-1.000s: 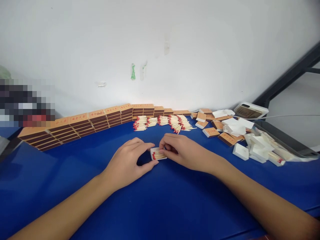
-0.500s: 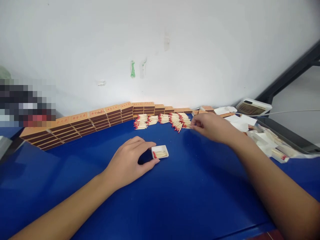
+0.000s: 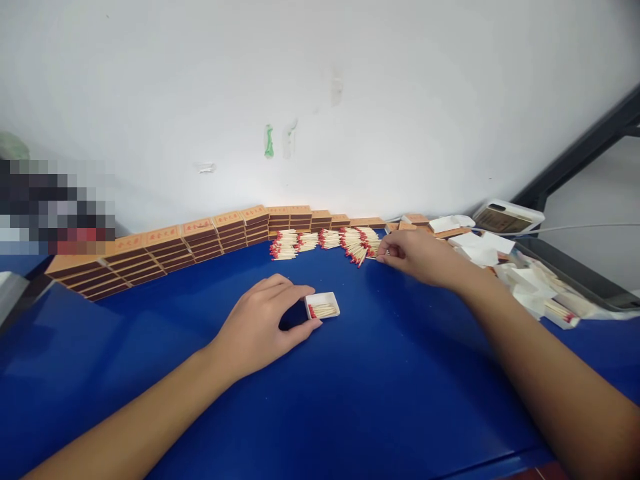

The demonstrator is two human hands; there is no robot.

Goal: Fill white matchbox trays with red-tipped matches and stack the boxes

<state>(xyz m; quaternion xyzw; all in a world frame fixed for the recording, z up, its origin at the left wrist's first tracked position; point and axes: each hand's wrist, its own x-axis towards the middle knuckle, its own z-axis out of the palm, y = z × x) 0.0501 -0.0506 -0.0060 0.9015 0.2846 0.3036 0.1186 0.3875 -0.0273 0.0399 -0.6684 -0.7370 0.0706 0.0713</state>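
A small white matchbox tray (image 3: 323, 305) partly filled with red-tipped matches lies on the blue table (image 3: 350, 400). My left hand (image 3: 260, 325) grips its left end between thumb and fingers. My right hand (image 3: 420, 255) reaches to the far right end of a row of loose matches (image 3: 325, 243), its fingers pinched on a few of them at the pile's edge.
Stacks of orange matchboxes (image 3: 170, 245) line the wall from the left to the centre. A heap of white trays and orange sleeves (image 3: 505, 267) lies at the right, beside a phone (image 3: 507, 218) with a cable and a dark tray (image 3: 580, 277).
My right hand left the white tray and moved up and right to the match pile, where it now pinches matches. My left hand stayed on the tray.
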